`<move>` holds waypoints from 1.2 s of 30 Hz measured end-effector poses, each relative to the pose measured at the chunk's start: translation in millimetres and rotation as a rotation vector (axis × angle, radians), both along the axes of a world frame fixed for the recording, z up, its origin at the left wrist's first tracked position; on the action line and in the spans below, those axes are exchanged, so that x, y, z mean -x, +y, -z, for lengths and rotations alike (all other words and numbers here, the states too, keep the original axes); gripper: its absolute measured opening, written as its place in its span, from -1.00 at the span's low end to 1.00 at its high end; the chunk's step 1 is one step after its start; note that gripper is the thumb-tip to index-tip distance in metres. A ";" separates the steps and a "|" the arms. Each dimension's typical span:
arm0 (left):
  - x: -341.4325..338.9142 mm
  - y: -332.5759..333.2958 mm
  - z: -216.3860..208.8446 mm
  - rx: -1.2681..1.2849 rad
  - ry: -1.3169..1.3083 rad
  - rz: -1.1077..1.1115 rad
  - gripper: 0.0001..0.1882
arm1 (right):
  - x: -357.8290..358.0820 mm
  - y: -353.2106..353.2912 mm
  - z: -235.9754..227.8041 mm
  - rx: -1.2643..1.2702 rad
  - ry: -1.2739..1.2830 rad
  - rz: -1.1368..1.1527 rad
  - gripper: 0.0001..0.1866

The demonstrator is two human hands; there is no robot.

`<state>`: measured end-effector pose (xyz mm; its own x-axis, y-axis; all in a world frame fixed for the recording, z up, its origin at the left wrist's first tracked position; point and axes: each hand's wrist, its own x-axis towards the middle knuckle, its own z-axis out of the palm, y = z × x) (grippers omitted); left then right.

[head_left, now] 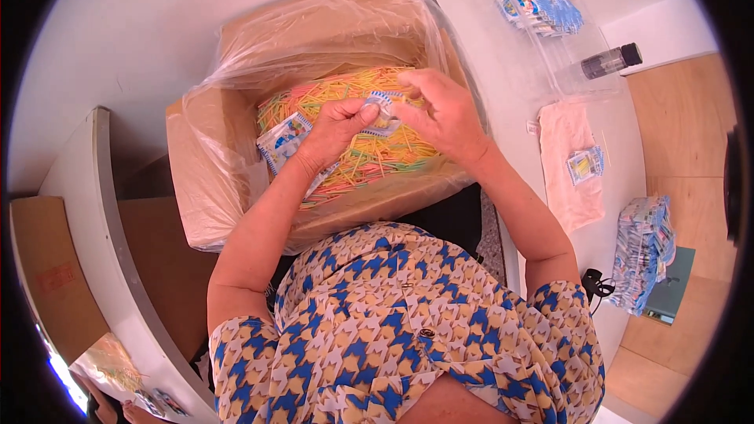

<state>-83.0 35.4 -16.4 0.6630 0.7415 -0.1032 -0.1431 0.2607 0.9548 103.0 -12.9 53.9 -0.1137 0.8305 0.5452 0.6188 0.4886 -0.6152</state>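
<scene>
Above an open, plastic-lined cardboard box [206, 200], my left hand [334, 133] pinches a small clear and blue printed packet [382, 127]. My right hand [449, 116] comes to the packet's right side, its thumb at the packet's edge and its fingers curled. What lies between those fingers is too small to make out. Below both hands, a mass of thin yellow, orange, pink and green sticks [393, 159] fills the box. Several flat blue and white packets [284, 140] lie on the sticks beside my left wrist.
On the white table at right are a clear plastic bin [561, 78] holding packets [542, 12], a dark-capped bottle [611, 61], a pink cloth [559, 137] bearing a filled packet [585, 166], and a packet stack [644, 251]. A white panel edge [118, 259] stands left.
</scene>
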 end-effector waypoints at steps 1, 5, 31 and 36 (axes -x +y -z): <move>-4.8 0.6 5.3 -0.030 -0.010 -0.009 -0.76 | -3.6 -4.6 5.5 -0.001 0.002 0.007 -0.84; -47.6 7.2 20.2 -0.205 0.236 0.042 -0.77 | -46.0 -11.8 26.8 0.020 -0.030 -0.002 -0.76; 26.4 29.5 29.2 -0.641 1.518 0.017 -0.69 | -268.8 -65.3 -47.5 -0.417 -0.635 0.548 -0.73; 93.7 43.1 21.3 -0.194 0.847 -0.183 -0.86 | -13.1 24.9 16.1 0.258 -0.059 -0.205 -0.78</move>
